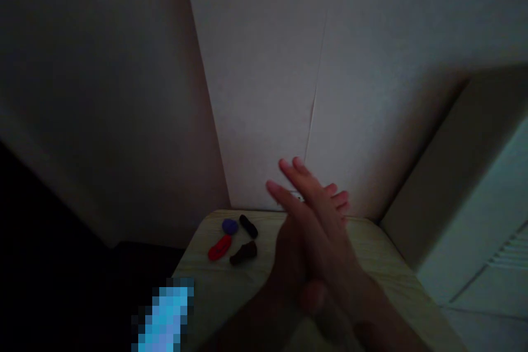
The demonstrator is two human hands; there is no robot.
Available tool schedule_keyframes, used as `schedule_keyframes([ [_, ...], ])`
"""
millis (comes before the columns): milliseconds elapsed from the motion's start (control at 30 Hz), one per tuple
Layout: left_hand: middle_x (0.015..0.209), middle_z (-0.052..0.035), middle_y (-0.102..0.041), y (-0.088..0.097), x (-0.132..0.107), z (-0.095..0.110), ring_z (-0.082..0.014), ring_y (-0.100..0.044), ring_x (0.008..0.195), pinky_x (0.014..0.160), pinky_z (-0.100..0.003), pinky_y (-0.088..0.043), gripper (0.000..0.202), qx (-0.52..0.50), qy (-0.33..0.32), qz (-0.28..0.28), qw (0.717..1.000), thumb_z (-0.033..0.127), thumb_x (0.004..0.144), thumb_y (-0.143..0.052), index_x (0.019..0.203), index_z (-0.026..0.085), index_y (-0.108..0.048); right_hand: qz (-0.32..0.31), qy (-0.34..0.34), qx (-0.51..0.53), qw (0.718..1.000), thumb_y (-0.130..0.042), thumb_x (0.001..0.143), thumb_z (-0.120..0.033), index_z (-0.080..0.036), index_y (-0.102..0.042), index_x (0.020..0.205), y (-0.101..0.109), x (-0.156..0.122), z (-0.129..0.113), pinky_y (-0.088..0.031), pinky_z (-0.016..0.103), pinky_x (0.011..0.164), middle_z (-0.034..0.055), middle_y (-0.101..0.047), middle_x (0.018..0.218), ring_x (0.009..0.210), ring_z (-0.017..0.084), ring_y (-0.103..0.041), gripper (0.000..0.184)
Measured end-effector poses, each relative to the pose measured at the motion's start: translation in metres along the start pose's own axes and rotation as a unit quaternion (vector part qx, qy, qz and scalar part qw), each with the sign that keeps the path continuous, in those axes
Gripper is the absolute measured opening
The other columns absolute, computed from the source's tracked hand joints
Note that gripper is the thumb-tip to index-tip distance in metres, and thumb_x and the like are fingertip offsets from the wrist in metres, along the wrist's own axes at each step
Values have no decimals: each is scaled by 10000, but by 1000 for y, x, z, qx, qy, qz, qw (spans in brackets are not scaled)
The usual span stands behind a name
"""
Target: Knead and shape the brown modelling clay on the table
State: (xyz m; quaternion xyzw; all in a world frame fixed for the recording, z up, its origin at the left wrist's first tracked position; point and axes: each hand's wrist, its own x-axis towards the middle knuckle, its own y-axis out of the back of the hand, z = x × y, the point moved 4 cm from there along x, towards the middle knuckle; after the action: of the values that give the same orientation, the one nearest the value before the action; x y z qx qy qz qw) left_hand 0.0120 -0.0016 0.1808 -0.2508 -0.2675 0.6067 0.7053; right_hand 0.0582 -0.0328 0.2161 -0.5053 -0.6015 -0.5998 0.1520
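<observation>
My right hand (325, 225) lies across my left hand (291, 245), palm against palm, above a wooden table. Its fingers stretch out toward the upper left and are somewhat apart. The left fingertips show beyond it, pointing to the upper right. Whether anything lies between the palms is hidden. Left of the hands, a small group of soft-looking lumps, like modelling clay, rests on the tabletop: a blue lump (230, 226), a black strip (248, 226), a red piece (220, 247) and a dark brown piece (243, 253). Neither hand touches them.
The light wooden table (264, 286) has rounded far corners and stands against a pale wall (264, 93) with a vertical seam. A wall outlet (297, 196) is partly covered by the hands. A white cabinet-like piece (478, 220) stands at right. A pixelated bright patch (165, 319) hides something lower left.
</observation>
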Motion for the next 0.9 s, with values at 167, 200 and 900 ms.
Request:
schedule_keyframes([
  [167,1185,-141,-777,-12,-14,-2,-368,-608,1317,1044,-424,-519,273,-73,52,-80,993,316,845,-635,832,129,-833,84,-40,-60,994,-118,1014,-721,-329,-284,1641,30,0,39,-97,669,1287,39,-242,1725,1612,387,-124,758],
  [200,1188,-137,-782,-13,-14,1,-342,-615,1319,1143,-406,-476,205,-68,29,-105,992,322,829,-741,937,167,-821,94,-51,-81,991,-114,1016,-717,-332,-284,1640,33,-1,47,-89,678,1278,48,-251,1718,1610,384,-127,752],
  [900,946,-62,-792,13,11,20,-149,-732,759,768,-285,-583,351,66,-87,-18,994,286,723,-920,1017,164,-772,206,-247,307,896,-644,974,-426,-266,-742,1173,40,-7,91,-578,486,990,72,-773,1160,1080,264,-732,274],
])
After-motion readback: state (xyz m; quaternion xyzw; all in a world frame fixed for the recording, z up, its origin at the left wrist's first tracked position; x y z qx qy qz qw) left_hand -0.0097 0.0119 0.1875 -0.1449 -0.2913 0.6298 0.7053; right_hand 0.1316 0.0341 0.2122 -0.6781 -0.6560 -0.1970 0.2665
